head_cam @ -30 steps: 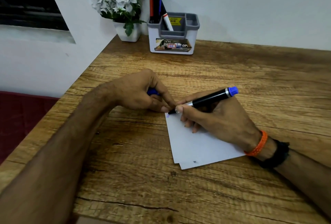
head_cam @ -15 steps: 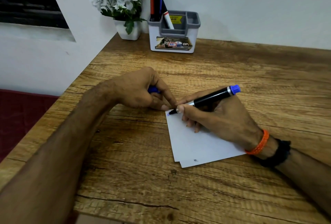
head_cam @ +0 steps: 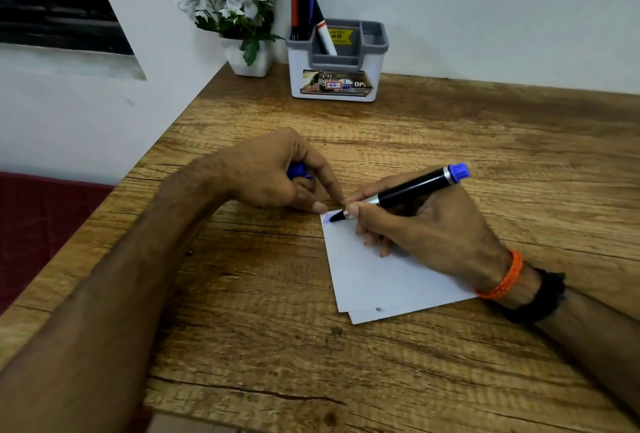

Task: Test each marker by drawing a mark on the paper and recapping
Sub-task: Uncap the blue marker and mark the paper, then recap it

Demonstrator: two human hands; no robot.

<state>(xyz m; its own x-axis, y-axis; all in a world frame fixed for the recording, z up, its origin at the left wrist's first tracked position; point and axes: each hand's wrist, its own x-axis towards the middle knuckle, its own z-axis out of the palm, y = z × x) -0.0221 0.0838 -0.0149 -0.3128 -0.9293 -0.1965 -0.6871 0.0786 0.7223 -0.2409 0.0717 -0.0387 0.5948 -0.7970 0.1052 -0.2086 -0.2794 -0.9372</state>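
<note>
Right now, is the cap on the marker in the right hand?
No: the marker in the right hand has its tip bare on the paper, and the left hand holds the blue cap.

Both forearms reach in from the near edge and converge mid-frame. The left hand (head_cam: 277,176) is curled into a fist around a cap (head_cam: 298,171), its forefinger stretched down toward the right hand. The right hand (head_cam: 419,225) pinches a marker (head_cam: 408,190) in a writing grip, its other fingers tucked under, wrist low.

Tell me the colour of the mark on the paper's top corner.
Blue: the mark sits under the marker tip, clearest in the head view.
</note>
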